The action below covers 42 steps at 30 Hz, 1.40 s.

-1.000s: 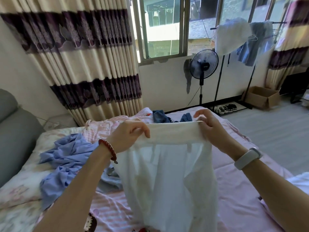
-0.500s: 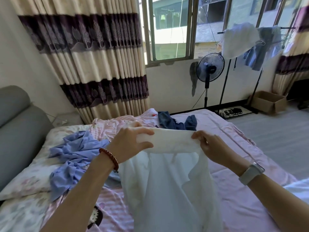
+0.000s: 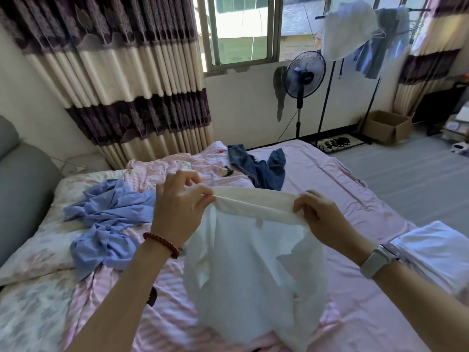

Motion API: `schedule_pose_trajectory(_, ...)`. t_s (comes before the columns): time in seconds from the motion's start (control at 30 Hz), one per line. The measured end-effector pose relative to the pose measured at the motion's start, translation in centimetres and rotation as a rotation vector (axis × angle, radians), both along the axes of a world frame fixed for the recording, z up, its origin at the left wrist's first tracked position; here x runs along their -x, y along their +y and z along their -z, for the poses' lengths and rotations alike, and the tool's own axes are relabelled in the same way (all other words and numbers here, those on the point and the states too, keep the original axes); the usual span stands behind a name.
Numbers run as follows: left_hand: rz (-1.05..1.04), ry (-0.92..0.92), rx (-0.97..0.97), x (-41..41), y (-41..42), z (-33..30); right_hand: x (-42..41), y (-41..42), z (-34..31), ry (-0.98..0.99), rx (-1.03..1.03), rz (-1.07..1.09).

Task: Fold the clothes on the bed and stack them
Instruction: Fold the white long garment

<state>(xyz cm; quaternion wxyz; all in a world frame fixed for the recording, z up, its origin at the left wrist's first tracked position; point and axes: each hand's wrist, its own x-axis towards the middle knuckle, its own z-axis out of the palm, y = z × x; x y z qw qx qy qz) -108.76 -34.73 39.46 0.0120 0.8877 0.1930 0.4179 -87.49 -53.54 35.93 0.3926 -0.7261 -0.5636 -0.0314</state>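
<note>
1. What's changed over the last second: the white garment [image 3: 253,250] has come down. It was held up higher in front of the window wall, and now its band sits lower, over the pink sheet of the bed [image 3: 368,224], with the hem bunching where it meets the mattress. The hands have also drifted a bit closer together along the band.
2. My read is that it's being lowered to get laid flat, so the actual folding of this piece hasn't started yet.
3. Grip: the left hand [image 3: 177,209] pinches the left end of the cream band between thumb and fingertips, and the right hand [image 3: 319,214] has its fingers curled over the right end. Both are holding the cloth, stretched fairly taut between them.
4. The garment itself is thin, almost see-through white fabric with a thicker cream band on top. It hangs loose and rumpled below, and you can see the pink sheet through it in spots.
5. Still waiting on the bed are a crumpled light blue garment [image 3: 109,224] to the left and a dark blue garment [image 3: 264,168] near the far edge. Something white and folded-looking [image 3: 431,252] sits at the right edge, possibly the stack.
</note>
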Motion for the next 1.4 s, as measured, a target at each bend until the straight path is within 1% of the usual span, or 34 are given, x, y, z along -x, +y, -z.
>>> schedule_pose_trajectory(0.07, -0.005, -0.075, 0.027, 0.1, -1.9, 0.1, 0.3, -1.1, 0.2, -0.037, 0.066, 0.029)
schedule_pose_trajectory(0.13, 0.007, -0.121, 0.102, 0.2, -4.0, -0.6, 0.8, -2.2, -0.2, -0.069, 0.192, 0.043)
schedule_pose_trajectory(0.2, 0.019, -0.149, 0.139, 0.3, -6.1, -1.4, 1.2, -3.3, -0.9, -0.151, 0.287, 0.070)
schedule_pose_trajectory(0.27, 0.044, -0.182, 0.120, 0.3, -8.5, -2.2, 1.9, -4.4, -1.5, -0.344, 0.304, 0.197)
schedule_pose_trajectory(0.3, 0.063, -0.208, 0.115, 0.2, -9.8, -2.7, 2.1, -4.9, -1.6, -0.405, 0.297, 0.276)
schedule_pose_trajectory(0.37, 0.100, -0.278, 0.119, 0.0, -12.5, -4.0, 2.6, -5.7, -2.1, -0.393, 0.194, 0.383)
schedule_pose_trajectory(0.47, 0.139, -0.365, 0.114, -0.4, -16.2, -6.3, 2.9, -6.5, -3.3, -0.252, 0.040, 0.379)
schedule_pose_trajectory(0.5, 0.146, -0.392, 0.111, -0.4, -17.1, -6.9, 2.7, -6.7, -3.6, -0.151, -0.011, 0.345)
schedule_pose_trajectory(0.6, 0.150, -0.506, 0.165, 0.7, -19.1, -8.6, 2.4, -7.6, -4.5, 0.352, -0.111, 0.166)
schedule_pose_trajectory(0.63, 0.145, -0.535, 0.190, 1.3, -19.5, -9.0, 2.4, -8.1, -4.6, 0.458, -0.127, 0.107)
schedule_pose_trajectory(0.67, 0.134, -0.545, 0.208, 1.9, -19.7, -9.2, 2.8, -8.6, -4.5, 0.499, -0.131, 0.057)
schedule_pose_trajectory(0.77, 0.079, -0.480, 0.229, 3.1, -20.7, -9.3, 5.8, -10.5, -3.9, 0.449, -0.138, -0.115)
schedule_pose_trajectory(0.8, 0.061, -0.454, 0.237, 3.2, -21.2, -9.0, 6.8, -11.0, -3.6, 0.414, -0.103, -0.160)
schedule_pose_trajectory(0.87, 0.045, -0.445, 0.295, 3.0, -22.2, -8.5, 8.5, -11.5, -2.7, 0.336, 0.049, -0.228)
schedule_pose_trajectory(0.9, 0.041, -0.456, 0.322, 2.9, -22.7, -8.3, 8.8, -11.7, -2.2, 0.341, 0.121, -0.249)
schedule_pose_trajectory(0.97, 0.016, -0.495, 0.347, 3.1, -23.2, -7.9, 8.8, -12.3, -1.1, 0.406, 0.168, -0.268)
schedule_pose_trajectory(1.03, -0.033, -0.532, 0.352, 3.9, -23.2, -7.5, 8.3, -13.4, -0.4, 0.483, 0.153, -0.232)
schedule_pose_trajectory(1.13, -0.109, -0.540, 0.373, 6.1, -22.6, -6.4, 7.4, -15.0, -0.5, 0.728, -0.021, -0.168)
schedule_pose_trajectory(1.17, -0.129, -0.517, 0.371, 6.9, -22.5, -5.9, 7.4, -15.3, -0.8, 0.762, -0.090, -0.148)
schedule_pose_trajectory(1.2, -0.142, -0.485, 0.363, 7.6, -22.4, -5.2, 7.1, -15.6, -0.8, 0.725, -0.147, -0.144)
schedule_pose_trajectory(1.23, -0.152, -0.447, 0.354, 8.3, -22.4, -4.6, 7.0, -15.9, -0.9, 0.645, -0.194, -0.170)
schedule_pose_trajectory(1.3, -0.168, -0.369, 0.342, 9.8, -22.3, -3.2, 7.0, -16.7, -1.0, 0.451, -0.279, -0.287)
schedule_pose_trajectory(1.33, -0.176, -0.333, 0.347, 10.5, -22.2, -2.5, 7.0, -17.3, -1.0, 0.329, -0.297, -0.339)
schedule_pose_trajectory(1.4, -0.183, -0.270, 0.375, 12.0, -22.2, -1.5, 6.7, -18.1, -0.5, 0.077, -0.226, -0.385)
